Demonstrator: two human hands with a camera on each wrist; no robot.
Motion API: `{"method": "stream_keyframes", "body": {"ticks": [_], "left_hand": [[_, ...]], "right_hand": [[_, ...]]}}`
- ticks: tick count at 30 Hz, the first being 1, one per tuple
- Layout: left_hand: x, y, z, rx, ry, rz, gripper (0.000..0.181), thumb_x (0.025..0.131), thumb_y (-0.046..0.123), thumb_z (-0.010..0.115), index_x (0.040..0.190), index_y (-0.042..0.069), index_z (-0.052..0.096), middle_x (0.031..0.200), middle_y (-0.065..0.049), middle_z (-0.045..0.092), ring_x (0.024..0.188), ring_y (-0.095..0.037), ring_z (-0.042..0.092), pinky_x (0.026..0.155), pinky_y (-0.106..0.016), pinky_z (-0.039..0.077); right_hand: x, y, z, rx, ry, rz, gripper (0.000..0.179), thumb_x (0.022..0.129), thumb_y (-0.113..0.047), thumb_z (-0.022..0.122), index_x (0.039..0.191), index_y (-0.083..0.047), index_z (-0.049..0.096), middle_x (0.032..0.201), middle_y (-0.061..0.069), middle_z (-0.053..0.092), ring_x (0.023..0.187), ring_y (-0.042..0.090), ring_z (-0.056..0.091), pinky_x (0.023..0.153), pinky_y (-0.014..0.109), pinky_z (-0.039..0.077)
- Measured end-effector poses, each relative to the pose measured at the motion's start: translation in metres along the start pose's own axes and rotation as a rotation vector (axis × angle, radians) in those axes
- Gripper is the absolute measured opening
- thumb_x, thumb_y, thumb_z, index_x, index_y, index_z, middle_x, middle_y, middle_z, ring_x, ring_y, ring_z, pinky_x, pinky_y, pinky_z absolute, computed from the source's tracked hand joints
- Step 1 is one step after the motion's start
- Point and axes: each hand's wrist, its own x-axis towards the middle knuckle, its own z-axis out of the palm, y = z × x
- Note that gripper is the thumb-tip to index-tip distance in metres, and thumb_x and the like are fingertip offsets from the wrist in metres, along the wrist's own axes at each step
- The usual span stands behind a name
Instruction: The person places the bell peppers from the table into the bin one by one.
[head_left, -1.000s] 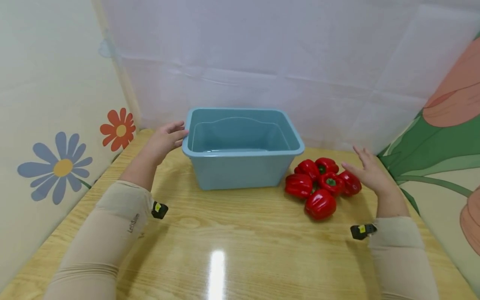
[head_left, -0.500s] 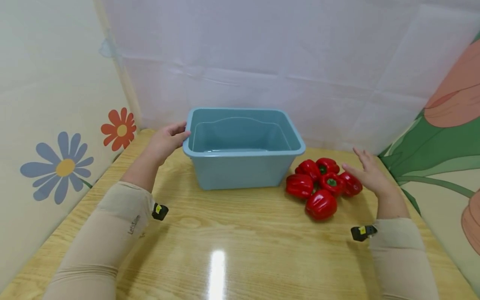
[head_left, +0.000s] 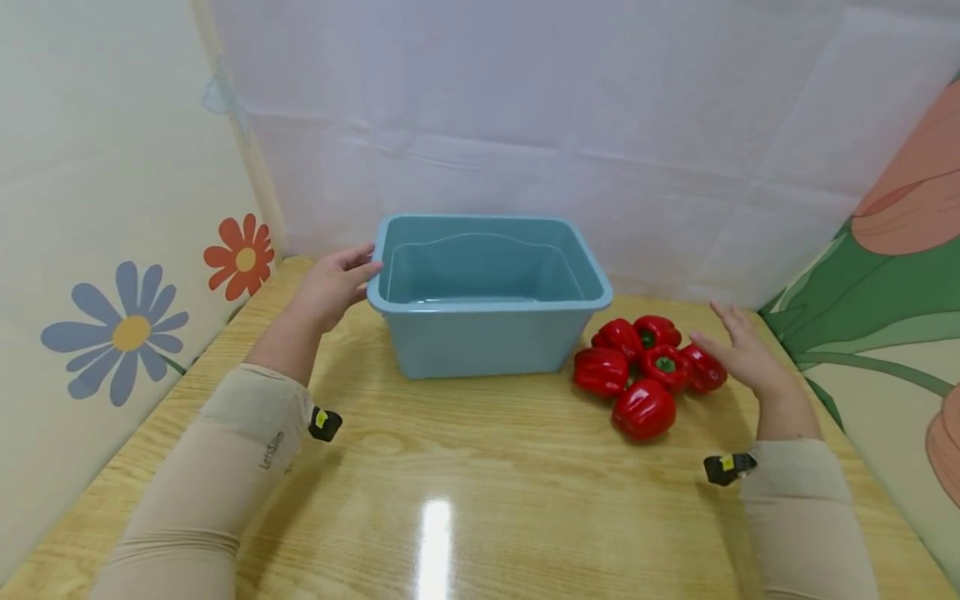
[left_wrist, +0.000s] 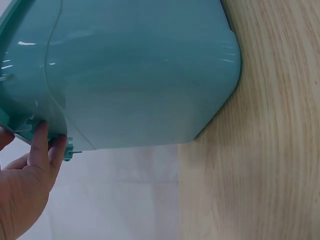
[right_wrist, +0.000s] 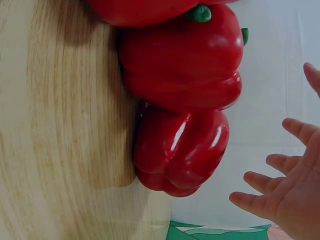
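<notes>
On my feed, the left fingers [left_wrist: 39, 145] pinch the near rim of the blue tub [head_left: 483, 342]. My right fingers [right_wrist: 254, 202] spread wide, just beside six red peppers [head_left: 662, 380] clustered between them and the tub. Below both lies the desk [head_left: 517, 475].

Your left hand [head_left: 333, 287] holds its thumb [head_left: 363, 273] apart from the fingers [left_wrist: 39, 150]; your right hand [head_left: 742, 354] is spread, fingers extended.
</notes>
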Motion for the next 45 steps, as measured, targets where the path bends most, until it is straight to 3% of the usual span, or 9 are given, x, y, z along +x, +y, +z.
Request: {"method": "stream_keyframes", "body": {"ticks": [7,21,34,45], "left_hand": [[-0.003,0.006,0.001,0.006,0.019,-0.03,0.052,0.092,0.021,0.055,0.141,0.017,0.037,0.138,-0.009,0.042,0.121,-0.022,0.044,0.102,-0.04,0.037],[-0.004,0.011,0.001,0.05,0.057,-0.093,0.048,0.09,0.026,0.058,0.136,0.02,0.046,0.132,-0.006,0.048,0.117,-0.022,0.049,0.102,-0.04,0.037],[-0.006,0.008,-0.003,0.02,0.084,-0.087,0.048,0.09,0.024,0.058,0.136,0.018,0.046,0.132,-0.008,0.048,0.117,-0.022,0.049,0.102,-0.039,0.037],[-0.005,0.007,0.003,0.031,0.083,-0.071,0.048,0.09,0.025,0.058,0.135,0.018,0.047,0.13,-0.007,0.049,0.116,-0.022,0.05,0.101,-0.039,0.038]], "right_hand": [[0.0,0.009,0.001,0.018,-0.005,0.006,0.085,0.091,-0.052,0.044,0.147,-0.013,-0.005,0.147,0.026,-0.018,0.132,0.047,-0.013,0.096,0.072,0.006],[0.002,0.025,0.005,0.019,0.012,0.012,0.085,0.091,-0.05,0.045,0.146,-0.006,-0.002,0.145,0.031,-0.016,0.131,0.049,-0.013,0.097,0.071,0.005],[0.006,0.026,0.014,-0.001,-0.018,0.052,0.089,0.088,-0.055,0.046,0.147,-0.008,-0.002,0.146,0.03,-0.012,0.131,0.05,-0.008,0.096,0.072,0.008],[0.0,0.032,0.018,0.058,-0.053,0.078,0.087,0.091,-0.053,0.043,0.146,-0.004,-0.003,0.147,0.029,-0.006,0.13,0.052,-0.001,0.098,0.07,0.011]]}}
